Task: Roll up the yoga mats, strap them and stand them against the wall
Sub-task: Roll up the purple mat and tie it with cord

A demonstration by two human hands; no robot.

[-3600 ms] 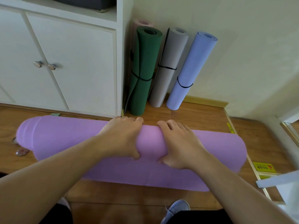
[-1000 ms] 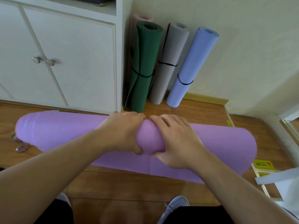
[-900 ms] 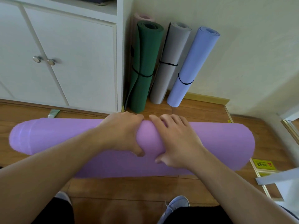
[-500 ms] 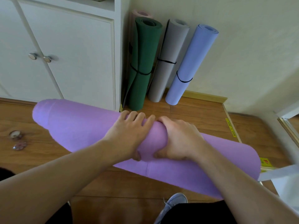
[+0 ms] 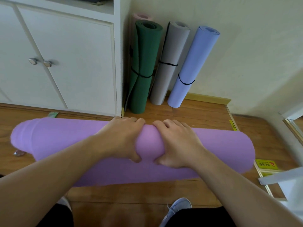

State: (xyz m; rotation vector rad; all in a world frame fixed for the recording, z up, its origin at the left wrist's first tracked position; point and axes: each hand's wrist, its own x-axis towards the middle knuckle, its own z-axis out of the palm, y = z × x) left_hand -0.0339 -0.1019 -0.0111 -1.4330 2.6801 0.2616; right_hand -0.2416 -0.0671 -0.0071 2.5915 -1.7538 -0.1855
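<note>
Fingers (image 5: 131, 122) of both hands curl over the top of the purple mat (image 5: 213, 145), thumbs tucked under its near side, so each hand grips the roll. Left hand (image 5: 121, 138) and right hand (image 5: 177, 143) sit close together at the roll's middle, a narrow band of mat showing between them. One purple mat, a thick matte foam cylinder, lies crosswise on the wooden floor (image 5: 205, 115), its loose tail flat under the roll toward the person.

Beyond it, four rolled mats stand upright in the corner: a green mat (image 5: 144, 63), a grey mat (image 5: 170, 54) and a pale blue mat (image 5: 195, 63), each leaning on the cream wall (image 5: 246, 46) and bound by a thin black strap (image 5: 186, 82); a pink mat (image 5: 141, 16) shows only its top behind the green one. Left of them stands a white cabinet (image 5: 73, 63) with two round metal knobs (image 5: 47, 63). One grey shoe (image 5: 178, 207) shows at the bottom edge.
</note>
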